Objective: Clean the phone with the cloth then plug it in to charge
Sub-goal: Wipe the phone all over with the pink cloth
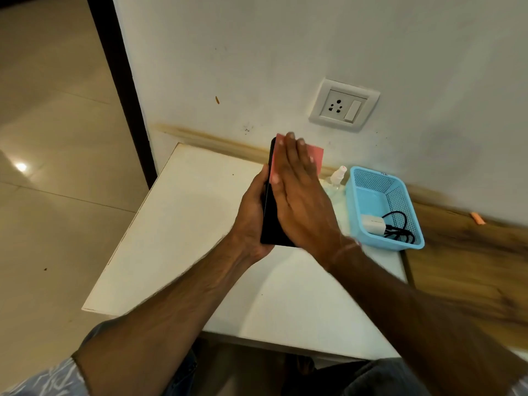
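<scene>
My left hand (pixel 251 212) grips a black phone (pixel 268 215), held upright on its edge above the white table (pixel 171 238). My right hand (pixel 300 195) lies flat with straight fingers against the phone's face, pressing a pink cloth (pixel 315 157) onto it. The cloth sticks out past my fingertips at the phone's top. A white charger plug (pixel 371 222) with a black cable (pixel 400 227) lies in the blue basket (pixel 357 195) to the right. A white wall socket (pixel 344 105) with a switch sits on the wall above.
A small clear spray bottle (pixel 338 175) stands between my hands and the basket, near the wall. A wooden surface (pixel 471 267) adjoins the table on the right. Tiled floor (pixel 57 167) lies to the left.
</scene>
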`<state>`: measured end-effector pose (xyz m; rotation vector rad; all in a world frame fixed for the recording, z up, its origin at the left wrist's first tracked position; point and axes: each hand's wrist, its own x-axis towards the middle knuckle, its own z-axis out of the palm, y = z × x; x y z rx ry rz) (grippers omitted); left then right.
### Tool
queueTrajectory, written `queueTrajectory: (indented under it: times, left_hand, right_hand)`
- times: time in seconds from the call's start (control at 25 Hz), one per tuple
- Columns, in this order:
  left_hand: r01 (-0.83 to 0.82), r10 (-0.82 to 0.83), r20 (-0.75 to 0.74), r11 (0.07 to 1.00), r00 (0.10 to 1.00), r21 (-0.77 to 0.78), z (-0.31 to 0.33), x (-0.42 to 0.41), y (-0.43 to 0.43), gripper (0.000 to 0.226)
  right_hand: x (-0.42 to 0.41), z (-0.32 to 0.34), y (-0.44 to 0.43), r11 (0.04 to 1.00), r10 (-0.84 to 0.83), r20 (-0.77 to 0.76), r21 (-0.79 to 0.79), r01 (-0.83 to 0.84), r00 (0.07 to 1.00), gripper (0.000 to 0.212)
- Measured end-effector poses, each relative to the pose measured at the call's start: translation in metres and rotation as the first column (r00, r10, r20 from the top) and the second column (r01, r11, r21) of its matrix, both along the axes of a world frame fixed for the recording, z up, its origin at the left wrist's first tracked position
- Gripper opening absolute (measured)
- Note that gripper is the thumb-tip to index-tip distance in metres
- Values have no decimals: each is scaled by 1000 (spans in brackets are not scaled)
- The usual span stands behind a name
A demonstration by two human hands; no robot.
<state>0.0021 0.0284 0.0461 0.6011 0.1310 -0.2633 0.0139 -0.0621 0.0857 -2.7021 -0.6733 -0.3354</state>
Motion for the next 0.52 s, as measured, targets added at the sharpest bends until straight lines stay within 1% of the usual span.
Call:
queueTrajectory:
  times: [0.08, 0.12, 0.16, 0.2, 0.28, 0.32, 0.36, 0.4, 0.44, 0.52]
  left_hand:
    - [2, -2, -5, 1000, 1000, -12, 1, 0, 3, 57]
    - [6, -6, -14, 1000, 1000, -20, 1, 0, 2, 57]
    - [9, -10, -18, 1000, 1000, -20, 1, 0, 0, 55]
    - [8, -8, -14, 1000, 1000, -2, 0, 0, -2, 53]
    - [-1, 2, -12, 999, 1000, 52, 0, -1, -7, 50]
    - [8, -7, -12, 999, 1000, 38, 0, -2, -10, 50]
    - [16, -16, -5, 1000, 1000, 10, 0, -4, -11, 51]
    - [19, -19, 9, 1000, 1000, -24, -2, -4, -11, 51]
    - [14, -12, 34, 998, 999, -64, -5, -4, -12, 51]
    - [-2, 9, 65, 994, 998, -108, -8, -5, -12, 50]
  right_hand:
    - [-28, -11, -19, 980, 172, 32, -109, -167, 985, 54]
    - [-34, -14, -32, 960, 235, 46, -165, -225, 971, 53]
    - [-32, -12, -43, 952, 256, 56, -190, -242, 965, 53]
    - [-26, -8, -48, 963, 212, 47, -178, -201, 976, 53]
    - [-8, 4, -40, 998, -19, -30, -66, 17, 999, 54]
    - [-1, 9, -29, 994, -111, -65, -7, 111, 992, 54]
    - [1, 12, -15, 989, -144, -69, 18, 146, 987, 55]
    - [-1, 11, -1, 992, -126, -40, 16, 126, 991, 55]
    - [-6, 8, 7, 998, -70, -6, -5, 70, 998, 55]
    - [-18, -1, 8, 998, 51, -1, -35, -51, 999, 55]
